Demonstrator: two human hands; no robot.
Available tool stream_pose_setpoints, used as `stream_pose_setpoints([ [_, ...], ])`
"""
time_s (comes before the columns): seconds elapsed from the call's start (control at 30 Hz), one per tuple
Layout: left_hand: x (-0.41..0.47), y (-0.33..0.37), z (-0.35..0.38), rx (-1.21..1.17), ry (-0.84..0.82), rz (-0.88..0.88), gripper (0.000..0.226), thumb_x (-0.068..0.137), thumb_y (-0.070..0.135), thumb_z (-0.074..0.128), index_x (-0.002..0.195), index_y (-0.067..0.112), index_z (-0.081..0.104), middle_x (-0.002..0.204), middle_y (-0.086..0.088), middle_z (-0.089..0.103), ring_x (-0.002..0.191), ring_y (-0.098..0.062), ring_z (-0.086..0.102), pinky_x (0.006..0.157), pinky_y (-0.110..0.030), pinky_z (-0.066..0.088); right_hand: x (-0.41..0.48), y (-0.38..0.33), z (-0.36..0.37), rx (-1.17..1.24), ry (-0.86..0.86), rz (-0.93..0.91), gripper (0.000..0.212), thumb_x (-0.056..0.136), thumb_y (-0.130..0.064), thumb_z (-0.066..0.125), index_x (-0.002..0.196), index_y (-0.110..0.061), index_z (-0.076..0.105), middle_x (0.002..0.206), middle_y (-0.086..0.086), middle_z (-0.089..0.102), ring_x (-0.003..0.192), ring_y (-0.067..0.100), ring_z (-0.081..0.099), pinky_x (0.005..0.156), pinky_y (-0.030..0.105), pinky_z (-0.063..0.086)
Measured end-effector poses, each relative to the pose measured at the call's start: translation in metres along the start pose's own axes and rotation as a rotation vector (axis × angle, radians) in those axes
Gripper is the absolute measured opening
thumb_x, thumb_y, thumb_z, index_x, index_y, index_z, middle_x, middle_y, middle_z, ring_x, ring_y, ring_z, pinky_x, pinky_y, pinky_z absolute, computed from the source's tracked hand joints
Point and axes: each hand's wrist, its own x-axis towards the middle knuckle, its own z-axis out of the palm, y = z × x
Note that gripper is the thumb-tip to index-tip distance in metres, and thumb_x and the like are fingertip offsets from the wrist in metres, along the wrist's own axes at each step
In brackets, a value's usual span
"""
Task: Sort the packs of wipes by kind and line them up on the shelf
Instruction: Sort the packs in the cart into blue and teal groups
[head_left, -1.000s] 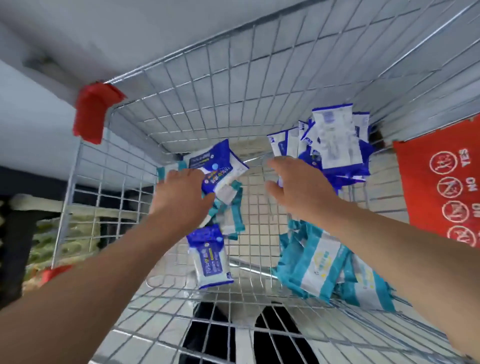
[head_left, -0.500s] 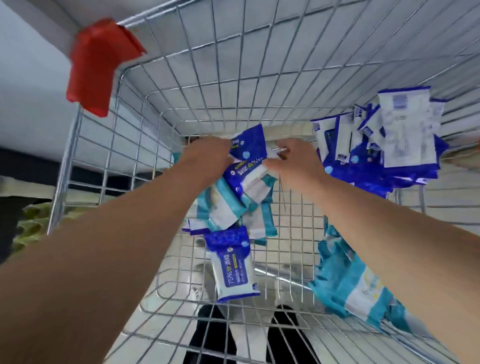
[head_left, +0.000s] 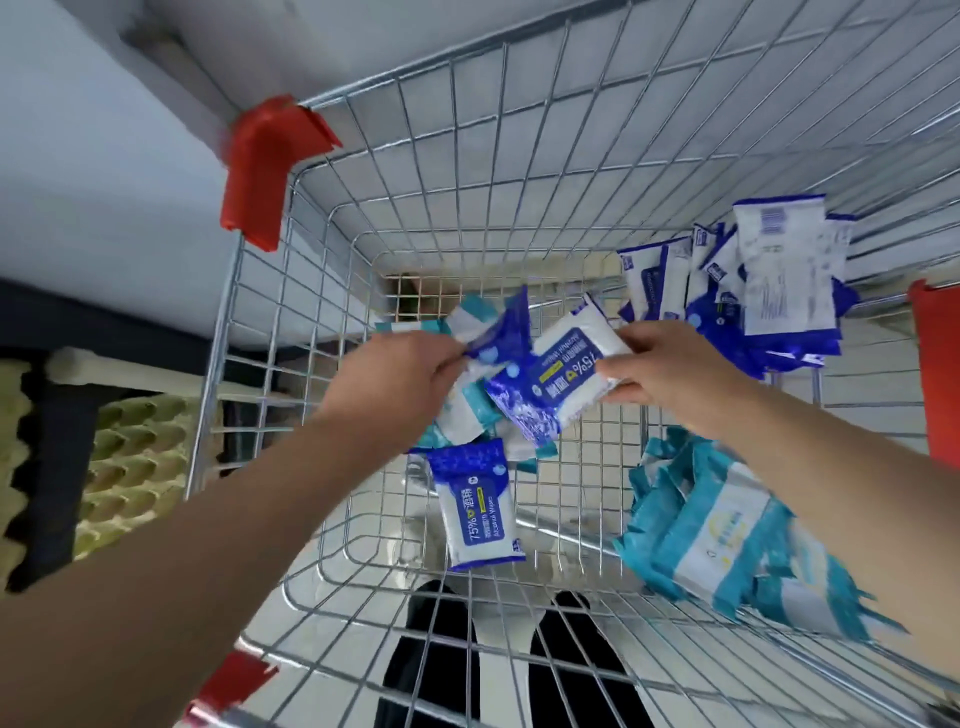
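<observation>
Head view: we look down into a wire cart (head_left: 467, 171) whose mesh fills most of the frame. At 2 o'clock, a blue stack (head_left: 779, 280) of dark-blue-and-white packs leans against the far right wall, some showing their white printed backs. At 4 o'clock, a teal stack (head_left: 727, 535) of teal-and-white packs lies against the right side, partly under our right forearm. At 6 o'clock, a lone blue pack (head_left: 478, 512) lies flat on the cart floor, label up, apart from both stacks. At the centre sits a mixed heap (head_left: 462, 421) of teal and blue packs, partly covered by our hands.

Our right hand (head_left: 670, 364) is clamped on a held blue pack (head_left: 550, 379), thumb on top and fingers beneath one end; the pack is lifted above the heap and tilted. Our left hand (head_left: 405, 374) has its fingers curled in, pinching the edge of a second blue pack (head_left: 501, 332) that sticks up just beside the held one. The two packs overlap between our hands.

A red corner guard (head_left: 265, 166) caps the cart rim at 10 o'clock, and a red panel (head_left: 935, 374) shows at 3 o'clock. Outside the cart at 8 o'clock are pale green ridged trays (head_left: 130, 467). Dark trouser legs (head_left: 436, 665) show through the mesh at 6 o'clock.
</observation>
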Motion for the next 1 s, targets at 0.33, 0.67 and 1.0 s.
stream_pose_setpoints([
  [0.33, -0.029, -0.027, 0.073, 0.157, -0.487, 0.024, 0.028, 0.078, 0.043, 0.074, 0.097, 0.022, 0.072, 0.127, 0.006, 0.048, 0.117, -0.017, 0.049, 0.095, -0.031, 0.042, -0.015, 0.064, 0.033, -0.26, -0.166, 0.129, 0.021, 0.078, 0.007, 0.063, 0.096, -0.004, 0.064, 0.095, 0.018, 0.069, 0.085, 0.027, 0.07, 0.077, 0.04, 0.06],
  [0.67, -0.029, -0.025, 0.105, 0.283, -0.491, -0.029, 0.062, 0.082, 0.034, 0.072, 0.132, 0.011, 0.045, 0.128, -0.009, 0.051, 0.116, -0.026, 0.052, 0.092, -0.034, 0.042, -0.013, 0.092, 0.077, -0.221, -0.219, 0.141, 0.038, 0.082, 0.002, 0.059, 0.117, -0.012, 0.06, 0.098, 0.015, 0.068, 0.088, 0.029, 0.068, 0.078, 0.038, 0.059],
  [1.0, -0.018, -0.04, 0.104, -0.011, -0.395, -0.147, 0.033, 0.078, 0.029, 0.077, 0.065, 0.027, 0.047, 0.08, 0.001, 0.06, 0.086, -0.025, 0.061, 0.08, -0.038, 0.05, -0.013, 0.096, 0.087, 0.007, -0.249, 0.226, 0.034, 0.084, 0.005, 0.059, 0.11, -0.015, 0.058, 0.097, 0.012, 0.066, 0.089, 0.026, 0.066, 0.074, 0.036, 0.058],
])
